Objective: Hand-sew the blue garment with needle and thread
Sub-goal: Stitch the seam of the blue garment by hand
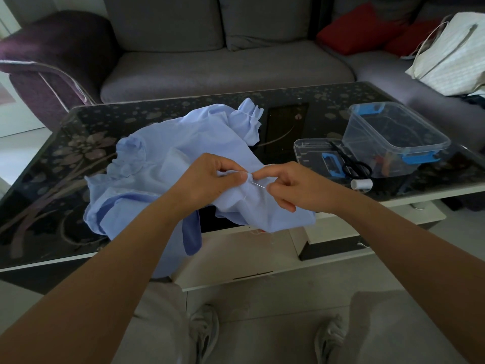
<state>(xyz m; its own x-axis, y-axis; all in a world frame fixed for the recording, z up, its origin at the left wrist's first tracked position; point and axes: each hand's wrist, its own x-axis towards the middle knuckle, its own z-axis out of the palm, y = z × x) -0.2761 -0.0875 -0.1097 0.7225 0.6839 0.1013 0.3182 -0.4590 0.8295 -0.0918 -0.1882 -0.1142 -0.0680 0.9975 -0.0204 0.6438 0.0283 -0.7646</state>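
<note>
Pale blue crumpled fabric garment point(147, 166) lies heaped on the dark floral glass table point(65, 158). Its near edge spills over the table rim beneath the fingers. A grey sofa point(223, 67) stands beyond. The left hand point(210, 179) pinches a fold between thumb and forefinger. The right hand point(296, 187) pinches the thin steel needle point(258, 183) just beside that fold. Black scissors point(351, 164) and a white thread spool point(361, 184) lie beyond the right fingers.

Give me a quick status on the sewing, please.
Left grip pinches blue garment fold. Right grip pinches needle at that fold. Nothing in the way; scissors and spool lie off right on table.
</note>
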